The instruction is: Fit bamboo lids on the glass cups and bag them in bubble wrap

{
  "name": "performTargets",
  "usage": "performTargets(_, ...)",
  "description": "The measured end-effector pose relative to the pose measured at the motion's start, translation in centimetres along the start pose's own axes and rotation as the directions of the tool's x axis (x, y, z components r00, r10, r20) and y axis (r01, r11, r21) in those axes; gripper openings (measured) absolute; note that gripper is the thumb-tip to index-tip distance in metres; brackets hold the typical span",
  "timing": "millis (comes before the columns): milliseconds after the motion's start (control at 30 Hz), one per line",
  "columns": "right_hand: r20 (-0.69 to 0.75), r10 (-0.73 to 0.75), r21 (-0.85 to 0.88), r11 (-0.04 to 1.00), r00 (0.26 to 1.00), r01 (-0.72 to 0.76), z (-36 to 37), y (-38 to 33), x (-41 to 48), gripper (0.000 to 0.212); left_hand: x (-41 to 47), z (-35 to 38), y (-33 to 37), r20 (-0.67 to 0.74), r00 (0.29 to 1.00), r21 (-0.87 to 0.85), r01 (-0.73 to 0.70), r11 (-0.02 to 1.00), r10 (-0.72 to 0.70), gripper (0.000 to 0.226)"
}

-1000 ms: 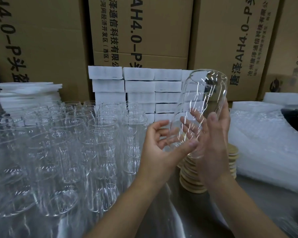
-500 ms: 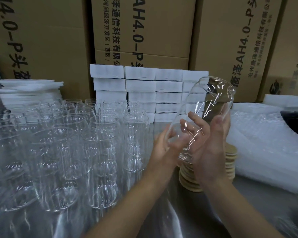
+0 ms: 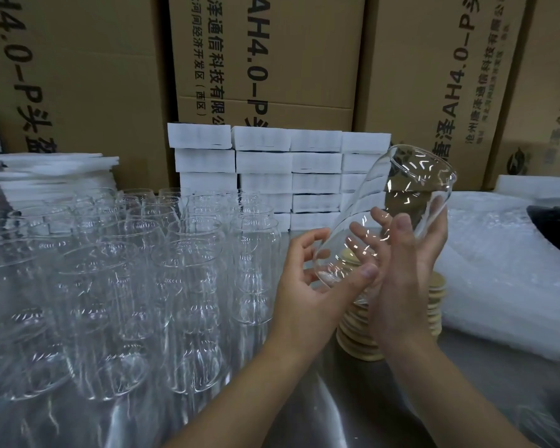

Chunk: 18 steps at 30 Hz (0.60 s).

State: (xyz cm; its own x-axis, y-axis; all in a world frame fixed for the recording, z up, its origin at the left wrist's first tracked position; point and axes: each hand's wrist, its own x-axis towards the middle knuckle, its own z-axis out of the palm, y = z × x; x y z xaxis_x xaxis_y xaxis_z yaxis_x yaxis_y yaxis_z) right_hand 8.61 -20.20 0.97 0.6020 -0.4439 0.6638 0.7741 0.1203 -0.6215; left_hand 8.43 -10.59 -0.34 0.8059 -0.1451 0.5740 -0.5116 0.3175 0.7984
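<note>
Nearest, both forearms reached out over the grey metal table [image 3: 353, 415]. The left hand [image 3: 307, 286] was half closed round the lower end of a clear glass cup [image 3: 385, 218]: its thumb lay across the near side of that end and its fingers curled behind. The right hand [image 3: 404, 279] gripped the middle of the same cup, thumb upright on the near face, fingers wrapped round the far side and showing through the glass. The cup was held off the table, tilted, its upper end leaning up and away to the right of both hands. Through the glare I could not tell for certain which end was the mouth.

Directly beneath and behind the hands stood the stacked bamboo lids [image 3: 358, 337], partly hidden by the right wrist. Left of the left hand, the other empty cups [image 3: 188, 253] stood upright in close rows. Right of the right hand lay a heap of bubble wrap [image 3: 498, 270].

Beyond the hands rose a stack of white foam blocks [image 3: 288, 176], with flat foam sheets [image 3: 46, 176] piled far off to the left. Printed brown cartons [image 3: 265, 59] filled the background.
</note>
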Motion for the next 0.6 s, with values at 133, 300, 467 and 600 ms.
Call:
performTargets(133, -0.015, 0.004, 0.004, 1.000, 1.000, -0.004, 0.06, -0.34, -0.07, 0.075, -0.01, -0.10, -0.20, -0.024, 0.999, 0.014, 0.034, 0.999, -0.034, 0.064)
performTargets(300, -0.017, 0.034, 0.032, 0.999, 0.999, -0.034, 0.08, -0.58, -0.02, 0.068, 0.10, -0.19, -0.09, -0.029, 0.995, -0.009, 0.094, 0.996, -0.094, 0.061)
performTargets(467, 0.001, 0.123, 0.145, 0.982, 0.992, -0.121, -0.12, -0.45, 0.24, 0.072, 0.25, -0.16, 0.38, -0.022, 0.987, -0.068, 0.159, 0.985, -0.160, 0.035)
performTargets(600, -0.003, 0.181, 0.194, 0.965, 0.983, -0.177, -0.24, -0.46, 0.41, 0.083, 0.28, -0.30, 0.67, 0.017, 0.976, -0.072, 0.217, 0.973, -0.217, 0.029)
